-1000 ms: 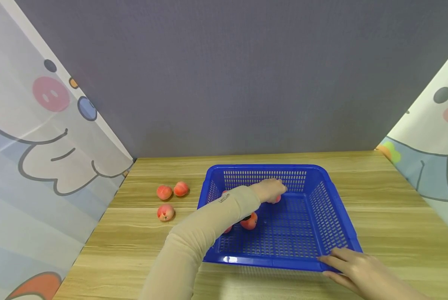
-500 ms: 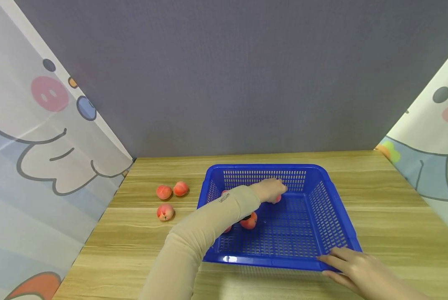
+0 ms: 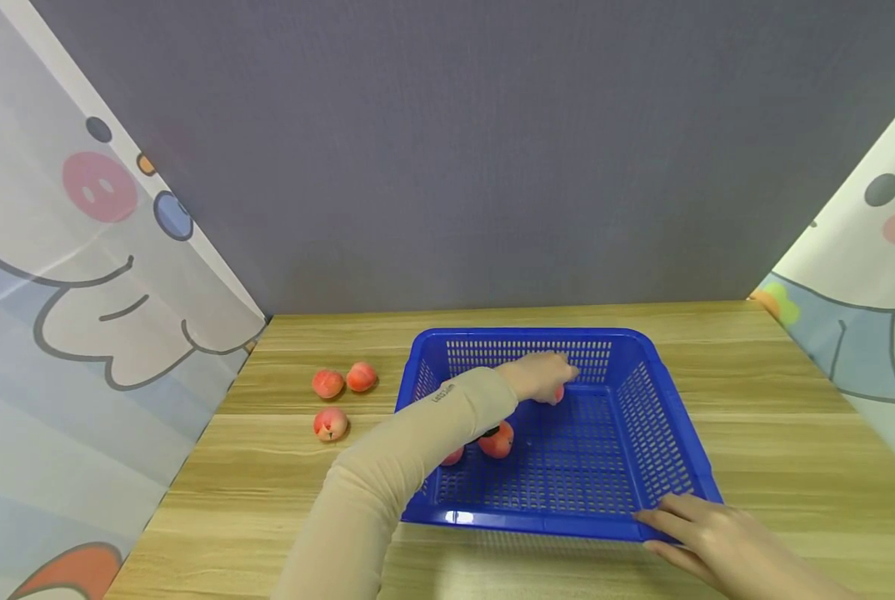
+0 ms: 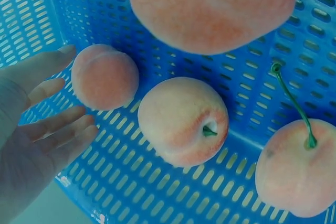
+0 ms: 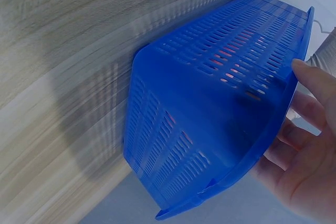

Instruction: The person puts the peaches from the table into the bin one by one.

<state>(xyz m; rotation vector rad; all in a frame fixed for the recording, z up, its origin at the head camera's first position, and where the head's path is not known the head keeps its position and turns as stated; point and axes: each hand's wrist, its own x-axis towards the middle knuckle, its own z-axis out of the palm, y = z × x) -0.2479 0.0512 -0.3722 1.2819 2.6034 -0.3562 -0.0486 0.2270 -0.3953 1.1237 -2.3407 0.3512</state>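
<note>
Three round reddish peaches (image 3: 331, 424) on the pale wooden table (image 3: 777, 375); left hand (image 3: 543, 377), fingers parted, grips nothing beside a round pink peach (image 4: 105, 77), probably light, best cupped around its sides, inside the blue plastic basket (image 3: 537, 524); right hand (image 3: 717, 533) pinches its near-right rim

**Blue basket (image 3: 537, 525) upright, peach (image 3: 559, 395) inside**

On my head feed the basket stands open side up, rectangular and round-cornered, with slotted walls and floor and a smooth, glossy rim. The peach lies near its far wall, and from there I get only a sliver of red. My left wrist feed shows it better: round, blushed, creased at the top, resting on the slotted floor just beside a second peach (image 4: 184, 121) with a short green stem.
</note>
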